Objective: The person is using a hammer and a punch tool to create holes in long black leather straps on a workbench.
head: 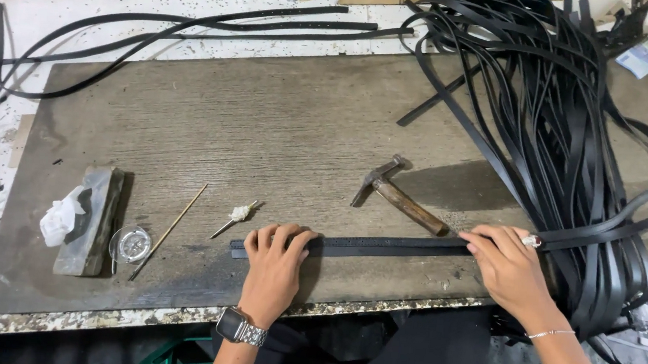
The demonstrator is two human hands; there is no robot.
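Black strap, stretched flat along the near edge of the worn board, left end short of the board's corner, right end lost in the big pile of black straps. Pressed down at two places. Left hand, with wristwatch, laid over the left end, fingers close together and bent down on the strap, not wrapped around it. Right hand, with ring and thin bracelet, farther along, fingers together and flat on the strap; thumb hidden, so impossible to tell if under it or not. Just behind the strap, between the hands, a hammer with wooden handle, untouched, head away from the person. Left of the hands, a small tool with white wad, a thin stick, a round clear lid, and a grey stone block with white cloth on it. Judged as the step of holding one strap straight and still on the board. Needed for any work on it: steady pressure from both hands, no twist, and one hand freed without slip.
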